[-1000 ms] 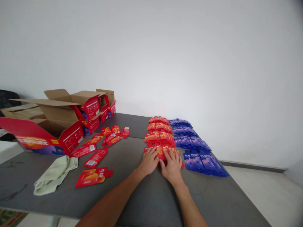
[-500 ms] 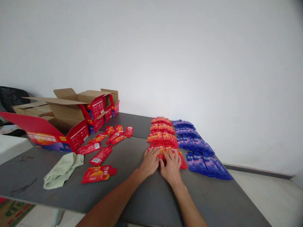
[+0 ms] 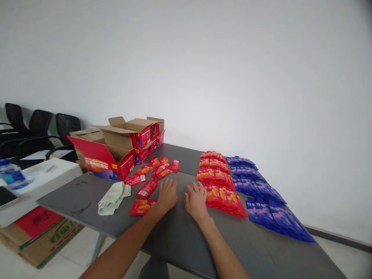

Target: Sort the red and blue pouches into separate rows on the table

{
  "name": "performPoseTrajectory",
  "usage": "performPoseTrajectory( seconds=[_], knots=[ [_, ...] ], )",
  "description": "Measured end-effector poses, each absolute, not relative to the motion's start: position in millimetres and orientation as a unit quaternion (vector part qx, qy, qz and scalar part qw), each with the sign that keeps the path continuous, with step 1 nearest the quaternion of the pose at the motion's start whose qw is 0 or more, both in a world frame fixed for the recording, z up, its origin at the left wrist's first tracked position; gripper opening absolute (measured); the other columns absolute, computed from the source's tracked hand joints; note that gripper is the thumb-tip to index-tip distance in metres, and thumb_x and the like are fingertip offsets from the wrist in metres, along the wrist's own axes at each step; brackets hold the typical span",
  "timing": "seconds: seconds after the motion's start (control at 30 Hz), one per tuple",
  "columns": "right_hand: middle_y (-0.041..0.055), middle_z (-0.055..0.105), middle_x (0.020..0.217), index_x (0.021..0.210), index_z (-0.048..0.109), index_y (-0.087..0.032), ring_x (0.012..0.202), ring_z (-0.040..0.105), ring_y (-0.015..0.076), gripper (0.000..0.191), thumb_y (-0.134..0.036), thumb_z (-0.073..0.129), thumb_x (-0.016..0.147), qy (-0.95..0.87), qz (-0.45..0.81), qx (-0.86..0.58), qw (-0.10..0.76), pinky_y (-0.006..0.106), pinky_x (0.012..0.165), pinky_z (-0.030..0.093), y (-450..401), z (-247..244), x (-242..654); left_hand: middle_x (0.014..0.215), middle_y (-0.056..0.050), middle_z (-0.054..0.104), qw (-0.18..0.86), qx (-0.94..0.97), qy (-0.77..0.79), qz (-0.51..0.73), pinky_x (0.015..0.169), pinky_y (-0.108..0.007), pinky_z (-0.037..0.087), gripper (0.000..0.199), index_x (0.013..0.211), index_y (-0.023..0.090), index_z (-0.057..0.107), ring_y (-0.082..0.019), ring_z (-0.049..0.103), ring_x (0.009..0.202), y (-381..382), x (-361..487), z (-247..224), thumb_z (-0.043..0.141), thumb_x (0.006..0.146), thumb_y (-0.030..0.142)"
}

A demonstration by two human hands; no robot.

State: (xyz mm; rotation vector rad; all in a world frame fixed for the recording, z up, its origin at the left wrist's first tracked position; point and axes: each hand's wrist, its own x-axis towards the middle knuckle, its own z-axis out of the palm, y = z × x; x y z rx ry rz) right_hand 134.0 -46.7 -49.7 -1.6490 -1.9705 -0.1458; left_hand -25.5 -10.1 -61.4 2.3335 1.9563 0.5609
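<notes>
My left hand (image 3: 167, 195) is over the grey table with its fingers apart, just right of a loose red pouch (image 3: 147, 189). Its wrist partly covers another red pouch (image 3: 142, 207) with orange fruit printed on it. My right hand (image 3: 196, 200) is open too, fingers spread, at the left end of the nearest row of red pouches (image 3: 225, 199). Whether its fingertips touch that row I cannot tell. Behind lie several more overlapping rows of red pouches (image 3: 215, 175). To their right run rows of blue pouches (image 3: 276, 217).
Open red cartons (image 3: 126, 166) stand at the table's back left. More loose red pouches (image 3: 159, 170) and a pale green cloth (image 3: 114, 197) lie in front. Further left are a white table (image 3: 66, 174) with a water bottle (image 3: 13, 174), black chairs (image 3: 67, 126) and floor cartons (image 3: 55, 236).
Both hands have come off the nearest red row. My left hand has moved left toward the loose pouches, and my right hand sits at the row's left end. The view has turned left.
</notes>
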Motion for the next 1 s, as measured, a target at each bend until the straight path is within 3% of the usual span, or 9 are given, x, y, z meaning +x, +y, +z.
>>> performPoseTrajectory(
  seconds=[0.13,0.27,0.57,0.73,0.87,0.93,1.0],
  knots=[
    [0.0084,0.05,0.142,0.129,0.058,-0.026,0.136,0.031,0.0323,0.041,-0.026,0.05,0.089,-0.75,-0.03,-0.597,0.283,0.05,0.108,0.023,-40,-52,99,0.144,-0.023,0.045,-0.014,0.679,0.716,0.162,0.109,-0.06,0.021,0.05,0.129,0.012,0.056,-0.039,0.031,0.138,-7,-63,-62,0.046,0.08,0.015],
    [0.0071,0.051,0.14,0.127,0.059,-0.027,0.135,0.033,0.0315,0.039,-0.025,0.051,0.088,-0.759,-0.021,-0.584,0.289,0.048,0.107,0.026,-36,-58,81,0.137,-0.025,0.05,0.013,0.646,0.746,0.159,0.102,-0.066,0.025,0.047,0.126,0.013,0.059,-0.043,0.039,0.131,-2,-82,-69,0.045,0.081,0.014],
    [0.0078,0.055,0.137,0.123,0.062,-0.024,0.132,0.038,0.0303,0.037,-0.023,0.048,0.089,-0.746,-0.004,-0.604,0.281,0.045,0.107,0.03,-26,-75,93,0.127,-0.014,0.061,0.065,0.723,0.663,0.184,0.099,-0.045,0.04,0.048,0.13,0.02,0.056,-0.028,0.054,0.12,10,-58,-70,0.04,0.086,0.009],
    [0.0117,0.059,0.131,0.125,0.06,-0.018,0.123,0.049,0.0259,0.039,-0.02,0.044,0.09,-0.734,0.024,-0.593,0.332,0.039,0.104,0.037,-18,-86,103,0.115,-0.011,0.068,0.147,0.733,0.598,0.29,0.1,-0.032,0.041,0.036,0.115,0.019,0.063,-0.02,0.06,0.111,16,-33,-62,0.036,0.091,0.014],
    [0.0157,0.061,0.126,0.133,0.051,-0.012,0.113,0.058,0.0231,0.044,-0.025,0.041,0.092,-0.691,0.101,-0.565,0.439,0.035,0.097,0.044,-10,-92,109,0.1,-0.007,0.071,0.218,0.653,0.573,0.446,0.092,-0.029,0.045,0.026,0.101,0.019,0.065,-0.018,0.064,0.098,21,-20,-64,0.04,0.091,0.021],
    [0.0155,0.066,0.115,0.133,0.05,-0.01,0.1,0.065,0.0227,0.046,-0.031,0.041,0.093,-0.643,0.169,-0.571,0.481,0.033,0.087,0.049,-7,-93,113,0.095,-0.007,0.071,0.26,0.603,0.563,0.503,0.088,-0.029,0.046,0.02,0.094,0.018,0.064,-0.018,0.065,0.092,25,-15,-68,0.046,0.088,0.024],
    [0.0119,0.071,0.095,0.122,0.058,-0.011,0.083,0.067,0.0221,0.042,-0.037,0.045,0.091,-0.603,0.23,-0.574,0.504,0.031,0.075,0.051,-6,-92,116,0.09,-0.006,0.07,0.308,0.555,0.556,0.537,0.082,-0.028,0.048,0.018,0.091,0.017,0.063,-0.018,0.065,0.087,27,-10,-71,0.049,0.085,0.026]
  ],
)
